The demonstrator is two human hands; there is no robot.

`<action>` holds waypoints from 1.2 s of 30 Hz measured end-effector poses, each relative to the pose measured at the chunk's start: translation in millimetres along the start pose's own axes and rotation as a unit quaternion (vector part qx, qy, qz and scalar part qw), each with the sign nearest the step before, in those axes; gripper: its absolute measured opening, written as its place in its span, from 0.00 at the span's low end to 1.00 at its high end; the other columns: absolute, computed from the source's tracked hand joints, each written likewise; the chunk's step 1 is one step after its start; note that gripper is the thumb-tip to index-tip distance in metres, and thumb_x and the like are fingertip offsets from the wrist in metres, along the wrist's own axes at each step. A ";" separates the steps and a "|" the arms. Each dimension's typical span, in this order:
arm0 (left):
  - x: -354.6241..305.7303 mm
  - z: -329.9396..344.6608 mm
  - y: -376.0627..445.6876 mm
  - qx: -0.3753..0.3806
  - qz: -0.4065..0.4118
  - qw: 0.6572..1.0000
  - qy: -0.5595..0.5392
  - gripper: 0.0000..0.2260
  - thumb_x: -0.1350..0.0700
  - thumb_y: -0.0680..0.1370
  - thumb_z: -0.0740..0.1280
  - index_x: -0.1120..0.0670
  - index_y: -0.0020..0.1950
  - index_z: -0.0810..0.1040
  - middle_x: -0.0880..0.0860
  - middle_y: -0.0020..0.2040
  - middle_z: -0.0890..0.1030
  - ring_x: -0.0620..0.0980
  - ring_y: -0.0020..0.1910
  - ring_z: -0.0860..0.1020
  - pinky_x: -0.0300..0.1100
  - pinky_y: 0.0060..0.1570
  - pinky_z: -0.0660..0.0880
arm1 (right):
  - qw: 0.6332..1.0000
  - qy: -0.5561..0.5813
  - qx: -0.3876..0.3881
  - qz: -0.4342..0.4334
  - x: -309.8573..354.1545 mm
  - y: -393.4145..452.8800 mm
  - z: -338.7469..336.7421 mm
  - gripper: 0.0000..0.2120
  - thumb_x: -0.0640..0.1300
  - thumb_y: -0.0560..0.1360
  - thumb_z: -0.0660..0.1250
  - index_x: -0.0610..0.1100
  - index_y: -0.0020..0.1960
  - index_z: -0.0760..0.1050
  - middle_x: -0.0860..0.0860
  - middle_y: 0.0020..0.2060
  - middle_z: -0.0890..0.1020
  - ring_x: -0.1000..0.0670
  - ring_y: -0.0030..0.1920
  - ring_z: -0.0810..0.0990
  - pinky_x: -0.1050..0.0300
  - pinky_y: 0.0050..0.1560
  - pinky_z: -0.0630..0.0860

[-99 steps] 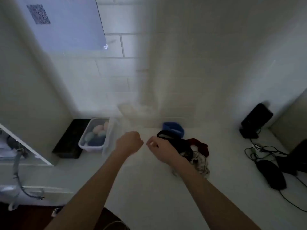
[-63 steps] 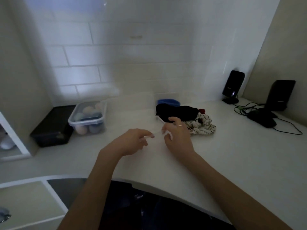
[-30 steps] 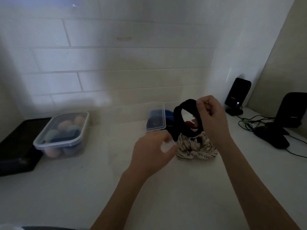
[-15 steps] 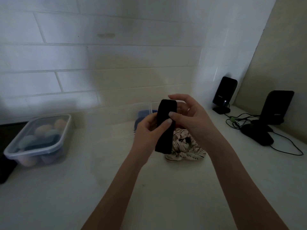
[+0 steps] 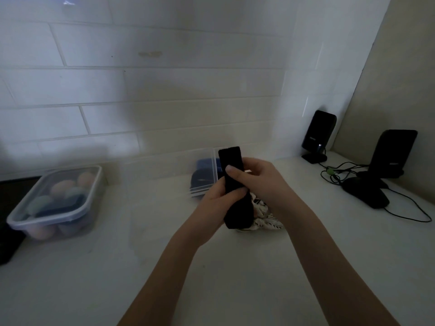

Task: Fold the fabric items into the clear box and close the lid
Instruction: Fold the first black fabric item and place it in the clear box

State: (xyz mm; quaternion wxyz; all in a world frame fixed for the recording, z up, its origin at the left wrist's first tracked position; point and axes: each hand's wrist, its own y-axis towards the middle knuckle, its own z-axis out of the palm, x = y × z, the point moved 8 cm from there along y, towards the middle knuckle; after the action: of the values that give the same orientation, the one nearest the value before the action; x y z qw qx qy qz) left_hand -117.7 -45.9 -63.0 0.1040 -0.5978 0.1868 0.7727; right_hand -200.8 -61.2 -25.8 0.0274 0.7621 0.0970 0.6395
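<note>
Both my hands hold a black fabric band (image 5: 231,161), flattened into an upright strip above the counter. My left hand (image 5: 217,209) grips its lower part and my right hand (image 5: 261,182) pinches it from the right, thumb across the front. Under my hands lies a white patterned fabric (image 5: 266,221), partly hidden. Just behind, against the wall, a clear lid (image 5: 204,169) leans upright in front of a blue fabric item (image 5: 203,178). The clear box itself I cannot make out.
A lidded clear container (image 5: 55,203) with pastel items sits at the left, next to a black tray (image 5: 9,241). Two black speakers (image 5: 317,135) (image 5: 393,152), a black mouse (image 5: 366,195) and cables (image 5: 339,174) lie at the right. Tiled wall behind.
I picked the black band off the pile with my right hand, brought my left hand to it and pressed its open loop flat into a strip. My view moved closer.
</note>
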 end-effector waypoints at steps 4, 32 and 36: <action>5.2 -2.8 -0.1 -0.021 -0.009 1.000 -0.004 0.12 0.59 0.78 0.61 0.52 0.61 0.73 0.55 0.58 0.81 0.55 0.57 0.80 0.49 0.55 0.78 | 0.996 -0.003 -0.080 -0.049 11.7 -2.4 -19.0 0.11 0.43 0.69 0.74 0.40 0.47 0.77 0.50 0.36 0.83 0.53 0.38 0.83 0.62 0.29 0.77; -6.5 -2.7 -2.2 0.037 -0.064 0.958 -0.277 0.19 0.51 0.75 0.55 0.59 0.58 0.76 0.59 0.53 0.83 0.55 0.50 0.82 0.50 0.49 0.80 | 0.968 -0.171 0.022 -0.184 26.0 -7.2 2.8 0.23 0.25 0.69 0.62 0.50 0.46 0.84 0.53 0.49 0.80 0.61 0.51 0.77 0.73 0.51 0.72; -2.7 -4.0 -1.1 0.030 -0.044 0.980 -0.190 0.18 0.61 0.72 0.65 0.60 0.63 0.72 0.58 0.56 0.81 0.53 0.53 0.82 0.46 0.47 0.80 | 0.968 -0.180 0.025 -0.175 22.8 -6.5 2.3 0.22 0.26 0.69 0.62 0.51 0.45 0.84 0.51 0.52 0.81 0.60 0.53 0.78 0.69 0.55 0.75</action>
State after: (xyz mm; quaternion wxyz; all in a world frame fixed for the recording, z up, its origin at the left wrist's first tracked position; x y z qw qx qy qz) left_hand -113.0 -46.4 -61.4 0.1891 -0.4445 0.1600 0.8608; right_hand -195.5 -50.4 -5.2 0.1366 0.8361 0.2383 0.4748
